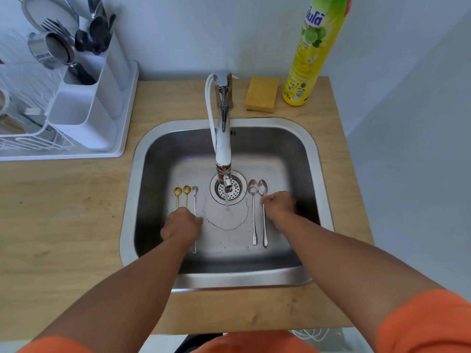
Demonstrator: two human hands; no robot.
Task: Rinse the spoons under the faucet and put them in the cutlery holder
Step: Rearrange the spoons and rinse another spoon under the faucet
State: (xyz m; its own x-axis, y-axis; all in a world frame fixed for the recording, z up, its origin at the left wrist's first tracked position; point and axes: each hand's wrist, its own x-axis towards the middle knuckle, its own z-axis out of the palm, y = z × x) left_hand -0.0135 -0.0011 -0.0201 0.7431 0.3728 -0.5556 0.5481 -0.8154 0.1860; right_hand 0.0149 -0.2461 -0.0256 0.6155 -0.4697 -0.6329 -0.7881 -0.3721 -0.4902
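Observation:
Several spoons lie on the floor of the steel sink (142, 174). Left of the drain are two small gold spoons (182, 192) and a thin silver spoon (194, 193). Right of it lie two larger silver spoons (252, 212), (262, 187). My left hand (181, 224) is curled over the gold spoons' handles and the thin spoon's middle, and its grip is hidden. My right hand (279, 205) pinches the neck of the rightmost silver spoon, which still lies flat. Water runs from the faucet (223, 146) onto the sink floor. The white cutlery holder (86, 98) stands at the back left.
A dish rack (28, 138) with a strainer and cutlery sits on a white tray at the left. A yellow sponge (261, 94) and a yellow dish-soap bottle (311, 57) stand behind the sink. The wooden counter (63, 205) surrounds the sink.

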